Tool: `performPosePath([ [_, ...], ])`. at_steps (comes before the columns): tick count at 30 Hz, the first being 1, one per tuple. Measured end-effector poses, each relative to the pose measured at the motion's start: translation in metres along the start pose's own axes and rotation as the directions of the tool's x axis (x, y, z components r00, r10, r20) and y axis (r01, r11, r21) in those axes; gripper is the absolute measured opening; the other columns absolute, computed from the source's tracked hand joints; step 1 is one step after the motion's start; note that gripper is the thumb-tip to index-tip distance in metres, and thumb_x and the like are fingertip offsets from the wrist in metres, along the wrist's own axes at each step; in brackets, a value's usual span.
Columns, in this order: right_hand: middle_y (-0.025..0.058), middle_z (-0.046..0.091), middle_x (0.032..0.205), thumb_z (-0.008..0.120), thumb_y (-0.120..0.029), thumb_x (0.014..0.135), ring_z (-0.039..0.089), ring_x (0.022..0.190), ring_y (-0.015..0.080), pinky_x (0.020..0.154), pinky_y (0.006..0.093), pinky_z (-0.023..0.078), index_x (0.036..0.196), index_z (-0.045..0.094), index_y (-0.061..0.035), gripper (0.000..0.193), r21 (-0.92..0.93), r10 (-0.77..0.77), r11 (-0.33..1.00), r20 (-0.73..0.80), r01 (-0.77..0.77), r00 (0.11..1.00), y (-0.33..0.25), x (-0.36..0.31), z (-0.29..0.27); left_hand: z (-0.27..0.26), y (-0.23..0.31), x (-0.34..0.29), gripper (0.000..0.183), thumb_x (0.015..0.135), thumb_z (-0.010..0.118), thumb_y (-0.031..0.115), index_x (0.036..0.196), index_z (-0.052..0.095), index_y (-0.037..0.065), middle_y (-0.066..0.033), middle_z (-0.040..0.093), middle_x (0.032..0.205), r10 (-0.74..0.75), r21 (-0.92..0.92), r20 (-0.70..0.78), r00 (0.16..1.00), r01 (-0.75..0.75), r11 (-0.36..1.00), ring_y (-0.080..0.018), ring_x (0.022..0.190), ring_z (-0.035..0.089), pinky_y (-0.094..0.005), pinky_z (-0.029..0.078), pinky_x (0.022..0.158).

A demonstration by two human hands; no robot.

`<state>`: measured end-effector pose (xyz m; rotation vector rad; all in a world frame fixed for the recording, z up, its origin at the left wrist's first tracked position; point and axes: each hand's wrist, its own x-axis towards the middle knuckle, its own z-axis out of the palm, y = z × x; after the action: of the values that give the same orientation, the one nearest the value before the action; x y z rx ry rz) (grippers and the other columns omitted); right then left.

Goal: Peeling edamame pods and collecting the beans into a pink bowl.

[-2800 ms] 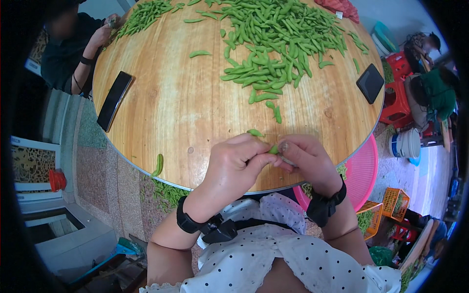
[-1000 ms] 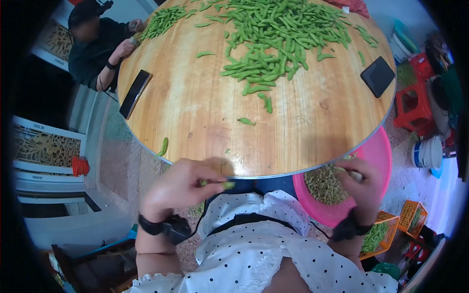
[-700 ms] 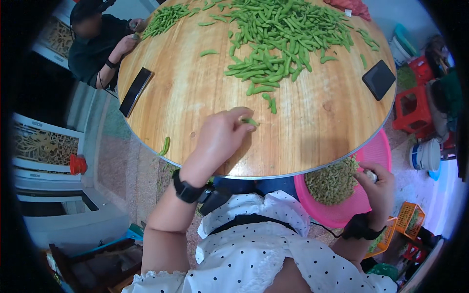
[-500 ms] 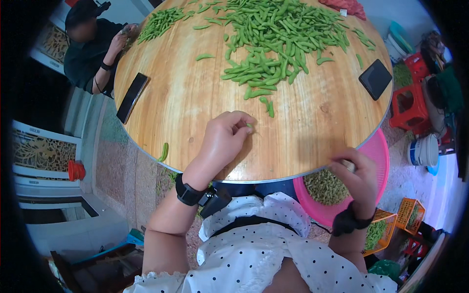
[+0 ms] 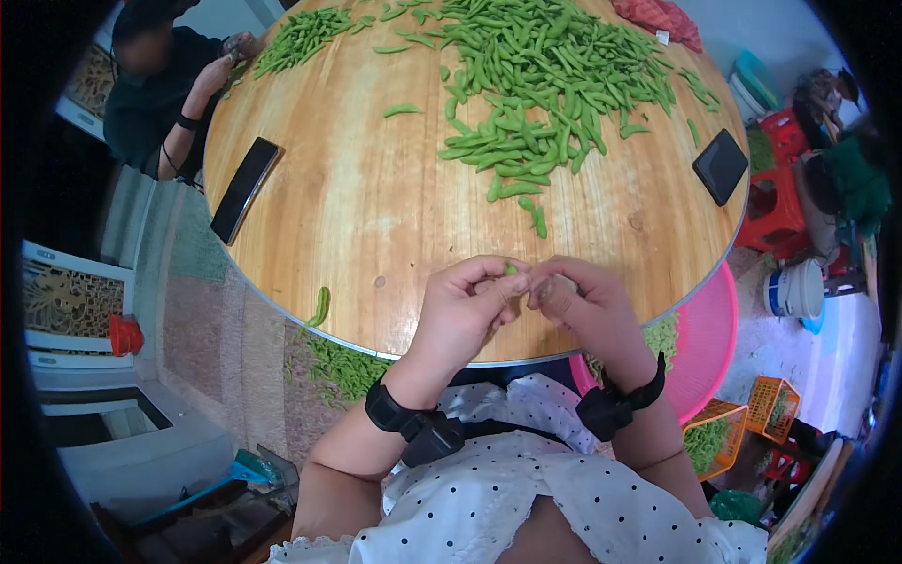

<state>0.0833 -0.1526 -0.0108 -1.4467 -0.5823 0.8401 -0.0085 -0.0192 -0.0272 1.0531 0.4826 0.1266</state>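
Observation:
My left hand [image 5: 458,305] is closed in a pinch near the table's front edge. Between its thumb and forefinger shows the green end of a soybean pod [image 5: 510,269]. My right hand [image 5: 584,305] meets it fingertip to fingertip, its fingers curled together. Something pale sits among the right fingers; I cannot make out what it is. Beyond both hands a couple of loose pods [image 5: 536,218] lie on the wooden table [image 5: 357,216]. A large heap of green soybean pods [image 5: 554,75] spreads over the far side.
Below the table's right edge stands a pink basin [image 5: 705,348] with pale green contents. A phone [image 5: 246,191] lies at left, a dark flat device [image 5: 721,167] at right. A person [image 5: 155,103] handles something at far left. Pods [image 5: 348,368] cover the floor beneath the front edge.
My right hand has come from above the pink basin leftward to my left hand. My left hand has shifted slightly nearer and right, keeping the pod. The view has shifted a little.

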Motion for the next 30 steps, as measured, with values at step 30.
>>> performPosePath([
  [30,-0.0029,0.044,0.061,0.045,-0.025,0.091,0.038,0.056,0.0057,0.049,0.0203,0.030,0.079,0.057,-0.0029,0.027,-0.040,0.146,0.989,0.220,-0.141,0.964,-0.014,0.017,0.006,-0.018,0.019,-0.011,0.009,0.078,0.059,0.001,0.086,0.060,-0.002,-0.0083,0.057,0.068,0.518,0.643,0.284,0.807,-0.561,0.521,-0.0142,0.055,0.053,-0.0246,0.041,0.050],
])
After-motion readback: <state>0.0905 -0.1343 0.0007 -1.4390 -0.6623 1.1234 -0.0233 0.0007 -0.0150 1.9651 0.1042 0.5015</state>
